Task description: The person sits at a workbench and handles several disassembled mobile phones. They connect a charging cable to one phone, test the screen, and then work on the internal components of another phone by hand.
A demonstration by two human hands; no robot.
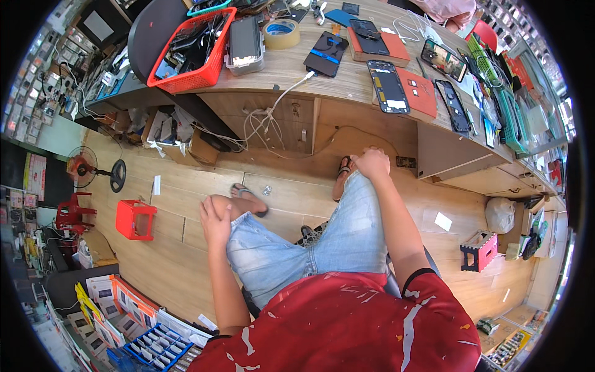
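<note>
Plainly two hands, both empty: left hand [215,227], fingers loosely parted, against left knee [224,204]; right hand [373,163] draped over knee of blue jeans [354,214], fingertips hard to make out. Beyond right hand, untouched, phone frame [388,87] on desk [285,68]; at least four more phones [444,60] or parts nearby. Red basket [192,80]: jumbled contents indistinct. Pink garment [443,9] cut off above.

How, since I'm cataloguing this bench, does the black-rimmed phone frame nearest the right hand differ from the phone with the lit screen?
The phone frame shows a grey panel with yellowish patches; the lit phone displays a bright picture. The phone frame sits by the front edge of the desk, the lit phone farther back. The phone frame points more toward the person; the lit phone lies more crosswise. Both are dark-rimmed rectangles.
</note>
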